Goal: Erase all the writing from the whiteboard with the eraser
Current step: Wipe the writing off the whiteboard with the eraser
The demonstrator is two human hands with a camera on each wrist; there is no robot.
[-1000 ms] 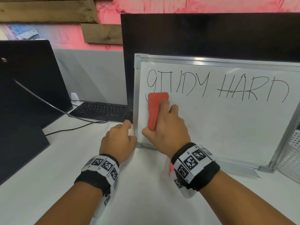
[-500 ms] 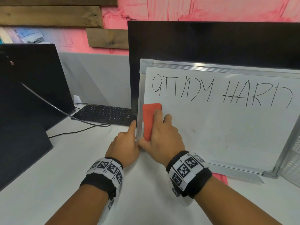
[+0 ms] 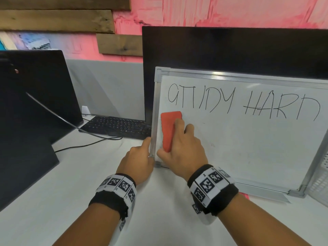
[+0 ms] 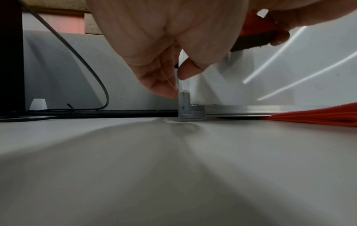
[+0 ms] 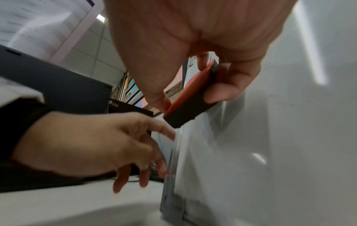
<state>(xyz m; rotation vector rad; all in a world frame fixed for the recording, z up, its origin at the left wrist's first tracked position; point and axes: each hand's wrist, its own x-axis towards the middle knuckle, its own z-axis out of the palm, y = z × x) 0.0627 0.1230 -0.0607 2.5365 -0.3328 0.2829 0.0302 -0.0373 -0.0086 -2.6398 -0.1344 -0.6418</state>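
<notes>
The whiteboard leans upright against a black monitor, with "STUDY HARD" in black across its top. My right hand grips the red eraser and holds its dark felt flat on the board near the left edge, just below the first letters. In the right wrist view, thumb and fingers clamp the eraser by its sides. My left hand pinches the board's left frame close to the bottom corner. The left wrist view shows a fingertip and the thumb on either side of the frame.
A black keyboard and a cable lie left of the board, beside a dark screen. A white mesh basket touches the board's right end. Something red pokes out under the board's bottom rail. White table in front.
The eraser slid down from the foot of the first letter to just below the writing. My left hand stayed on the frame. The head view shifted slightly.
</notes>
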